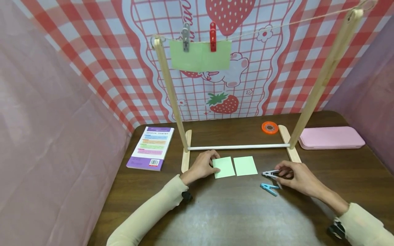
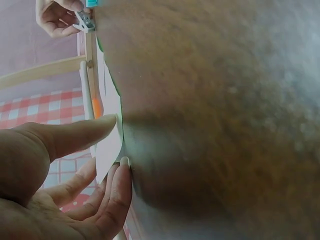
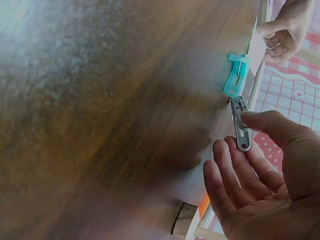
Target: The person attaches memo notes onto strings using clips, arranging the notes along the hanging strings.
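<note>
- Two hands busy before the wooden stand (image 1: 238,147): left hand (image 1: 201,164) pinching a square paper note (image 1: 223,167), right hand (image 1: 297,177) pinching a grey clip (image 1: 270,173).
- Looks like the picking-up step; next calls for lifting both to the stand's thin string (image 1: 295,23).
- Also before the stand: smooth turquoise clip (image 1: 269,188), second flat note (image 1: 245,166).
- Atop the stand: green paper (image 1: 186,61), clipped.

I see the right hand (image 3: 275,192) pinching a grey clip (image 3: 242,131) over the brown tabletop (image 3: 110,115), a teal clip (image 3: 235,77) just left of it. Farther left, the left hand (image 3: 287,32) holds pale paper (image 3: 257,48); red-and-white cloth (image 3: 285,92) hangs on the far side.
</note>
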{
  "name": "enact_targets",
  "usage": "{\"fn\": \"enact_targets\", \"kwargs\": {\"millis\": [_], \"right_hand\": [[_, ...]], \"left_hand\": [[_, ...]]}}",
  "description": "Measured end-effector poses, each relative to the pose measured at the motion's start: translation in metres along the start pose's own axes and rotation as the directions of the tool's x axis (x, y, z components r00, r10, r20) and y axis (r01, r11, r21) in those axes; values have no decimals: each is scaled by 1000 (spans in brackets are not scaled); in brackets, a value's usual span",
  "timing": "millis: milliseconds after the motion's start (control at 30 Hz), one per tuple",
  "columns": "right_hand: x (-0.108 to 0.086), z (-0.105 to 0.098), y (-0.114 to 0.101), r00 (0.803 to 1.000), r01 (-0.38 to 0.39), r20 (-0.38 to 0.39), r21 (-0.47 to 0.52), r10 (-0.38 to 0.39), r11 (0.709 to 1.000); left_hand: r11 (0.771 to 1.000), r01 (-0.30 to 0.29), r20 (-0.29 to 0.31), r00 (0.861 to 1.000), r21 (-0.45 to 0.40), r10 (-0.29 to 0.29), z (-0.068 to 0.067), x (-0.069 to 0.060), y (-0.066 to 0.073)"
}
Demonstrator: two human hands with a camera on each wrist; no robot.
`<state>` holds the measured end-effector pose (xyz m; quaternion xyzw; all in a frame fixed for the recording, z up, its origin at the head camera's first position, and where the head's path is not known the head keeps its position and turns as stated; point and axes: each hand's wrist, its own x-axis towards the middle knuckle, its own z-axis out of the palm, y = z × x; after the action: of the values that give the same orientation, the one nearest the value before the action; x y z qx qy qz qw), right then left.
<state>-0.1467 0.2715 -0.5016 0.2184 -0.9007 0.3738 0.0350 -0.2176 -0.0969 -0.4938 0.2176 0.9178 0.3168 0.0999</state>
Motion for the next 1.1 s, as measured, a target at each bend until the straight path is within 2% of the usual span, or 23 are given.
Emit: {"fn": "enact_targets", "kwargs": {"millis": [167, 400, 633, 900, 1100], "right_hand": [[0, -2, -2, 999, 27, -25, 1, -27, 1000], [5, -7, -6, 994, 80, -75, -34, -82, 996], [7, -13, -10, 992, 87, -90, -45, -91, 995], [14, -20, -19, 984, 129, -121, -47, -134, 991], [20, -25, -28, 979, 157, -121, -52, -163, 986]], "left_hand": [[999, -41, -20, 999, -18, 41, -1, -2, -2], [999, -43, -44, 998, -34, 41, -3, -4, -2], [996, -61, -52, 997, -65, 57, -7, -6, -1], [987, -66, -83, 995, -147, 54, -12, -10, -1], [965, -72, -92, 994, -253, 50, -17, -15, -5]]}}
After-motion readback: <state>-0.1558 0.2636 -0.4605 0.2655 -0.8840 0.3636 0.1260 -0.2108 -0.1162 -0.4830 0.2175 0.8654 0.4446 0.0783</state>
